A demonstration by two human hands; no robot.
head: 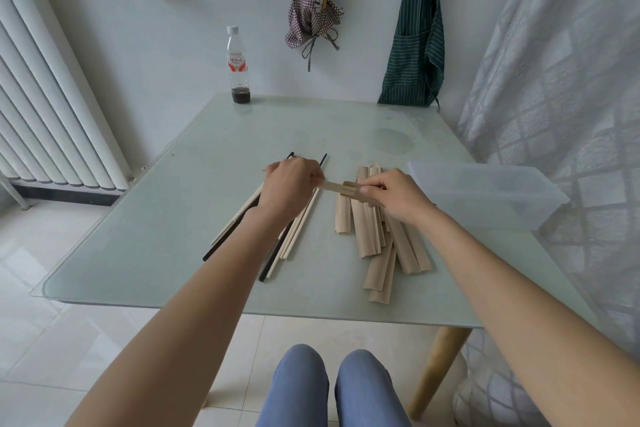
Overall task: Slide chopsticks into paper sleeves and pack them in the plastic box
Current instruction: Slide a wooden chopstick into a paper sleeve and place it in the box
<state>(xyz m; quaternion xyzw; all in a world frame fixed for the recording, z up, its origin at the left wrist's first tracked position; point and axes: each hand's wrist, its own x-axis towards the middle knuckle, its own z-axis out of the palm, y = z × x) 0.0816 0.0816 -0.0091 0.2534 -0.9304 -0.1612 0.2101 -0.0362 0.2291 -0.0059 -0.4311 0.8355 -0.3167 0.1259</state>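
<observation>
Step in hand: seating a pair of chopsticks in a paper sleeve, as judged from the layout.

The left hand [289, 184] is closed in a pinch on a pale chopstick pair [331, 186], held roughly level above the counter [173, 236]. The right hand [393, 194] is curled around a brown paper sleeve [350, 191], thumb on top near its mouth. The tips of the pair are at or just inside that mouth; how deep they sit cannot be told.

Supplies: loose chopsticks [294, 236], pale and black, lie on the counter beneath the left forearm. The stack of empty sleeves [377, 239] lies just to their right, under the right hand. The plastic box [485, 194] stands at the right edge of the counter, near the right hand; no packed sleeves are visible in it.

Recommended procedure:
1. Keep both sticks flush and parallel, so that they enter as one.
2. Hold the sleeve mouth open with light thumb pressure; a hard squeeze is likely to flatten it and block entry.
3. Align sleeve and sticks on one axis, then push steadily from the left.
4. Avoid forcing at an angle; thin paper may tear or buckle.
</observation>
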